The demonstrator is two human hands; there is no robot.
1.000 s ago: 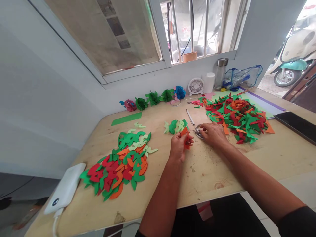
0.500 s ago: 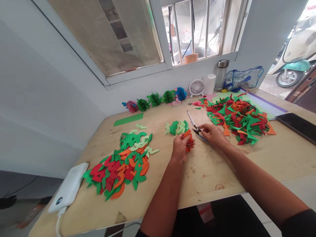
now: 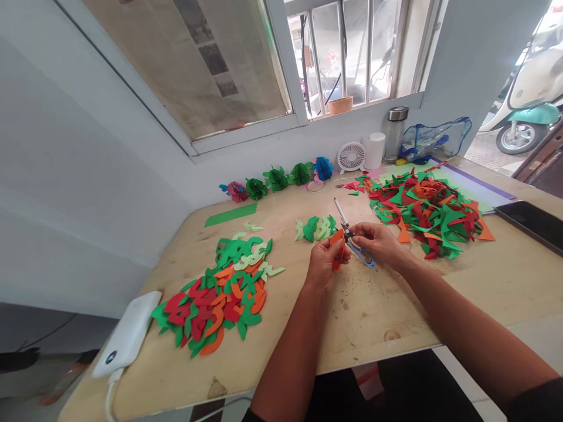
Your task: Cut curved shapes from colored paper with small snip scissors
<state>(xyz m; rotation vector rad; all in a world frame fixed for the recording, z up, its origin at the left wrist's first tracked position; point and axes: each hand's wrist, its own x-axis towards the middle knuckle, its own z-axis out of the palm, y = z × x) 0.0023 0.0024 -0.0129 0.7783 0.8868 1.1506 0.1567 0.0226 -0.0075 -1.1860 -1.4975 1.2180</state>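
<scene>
My left hand [image 3: 325, 259] is closed on a small piece of orange paper [image 3: 338, 239], held just above the table. In my right hand [image 3: 377, 241] is a pair of small scissors [image 3: 361, 253] with dark blades and light blue handles. The blade tips meet the upper right edge of the orange paper. Just beyond my left hand lie green and pale green paper cut-outs [image 3: 311, 228]. A white pen [image 3: 341, 211] rests on the table behind the scissors. My fingers cover part of the orange paper.
A heap of curved paper shapes [image 3: 220, 287] lies left, near a white power bank [image 3: 128, 334]. Pointed paper scraps [image 3: 431, 205] are piled right, beside a black phone [image 3: 530, 224]. Paper ornaments [image 3: 277, 179], a small fan [image 3: 351, 157] and a bottle [image 3: 396, 133] line the wall.
The scissors have moved left from beside the orange paper to its edge, and their light blue handles now show. My left hand stays nearly in place.
</scene>
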